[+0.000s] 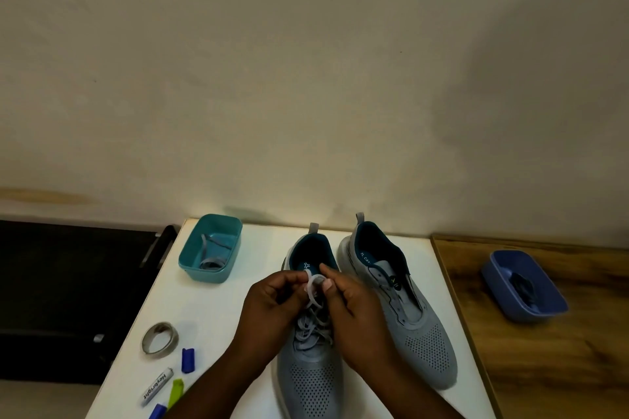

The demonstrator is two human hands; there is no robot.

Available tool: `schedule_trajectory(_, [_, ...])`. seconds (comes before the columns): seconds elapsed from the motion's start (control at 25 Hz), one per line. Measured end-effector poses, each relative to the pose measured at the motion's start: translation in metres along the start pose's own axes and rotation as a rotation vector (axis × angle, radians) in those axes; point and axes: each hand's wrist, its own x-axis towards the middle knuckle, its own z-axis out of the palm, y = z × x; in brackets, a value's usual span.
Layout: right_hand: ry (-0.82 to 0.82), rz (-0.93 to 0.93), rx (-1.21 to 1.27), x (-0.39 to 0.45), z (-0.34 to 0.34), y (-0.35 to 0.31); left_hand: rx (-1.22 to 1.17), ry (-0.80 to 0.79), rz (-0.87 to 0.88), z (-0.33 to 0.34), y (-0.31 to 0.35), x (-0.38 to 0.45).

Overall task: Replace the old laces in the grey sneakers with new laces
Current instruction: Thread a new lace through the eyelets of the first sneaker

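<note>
Two grey sneakers stand on a white table (218, 303), toes towards me. The left sneaker (311, 381) carries a light grey lace (315, 286) through its eyelets. My left hand (272, 306) and my right hand (354, 313) both pinch loops of that lace above the tongue. The right sneaker (401, 309) has no lace, and its tongue lies open. A teal tub (190, 262) at the table's back left holds a grey lace (209, 257). A blue tub (544, 303) on the wooden surface to the right holds a dark lace (522, 286).
Near the table's front left lie a roll of tape (160, 338), a blue cap (188, 359), a grey marker (157, 386) and a green piece (176, 391). A dark cabinet (68, 282) stands left of the table. A plain wall is behind.
</note>
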Motion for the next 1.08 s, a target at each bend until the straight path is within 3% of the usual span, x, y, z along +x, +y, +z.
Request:
schedule_trajectory(0.28, [0.170,0.133,0.222,0.004,0.000,-0.002,0.007,-0.005,0.029,0.002,0.001,-0.003])
schedule_trajectory(0.52, [0.197,0.169,0.250,0.004,0.006,-0.003,0.044,-0.053,0.080,0.006,-0.003,-0.006])
schedule_trajectory(0.76, [-0.023,-0.188,-0.131,-0.011,0.000,-0.006,-0.086,0.109,-0.013,0.011,0.001,0.002])
schedule_trajectory(0.88, [0.047,-0.222,-0.259,-0.013,0.001,0.001,-0.084,0.071,-0.032,0.010,0.001,0.002])
schedule_trajectory(0.96, [0.111,-0.181,-0.143,-0.011,0.000,-0.002,-0.073,0.018,-0.015,0.007,0.001,0.000])
schedule_trajectory(1.08, [0.148,0.030,0.217,-0.006,0.001,-0.007,-0.105,-0.049,-0.030,0.005,0.005,0.002])
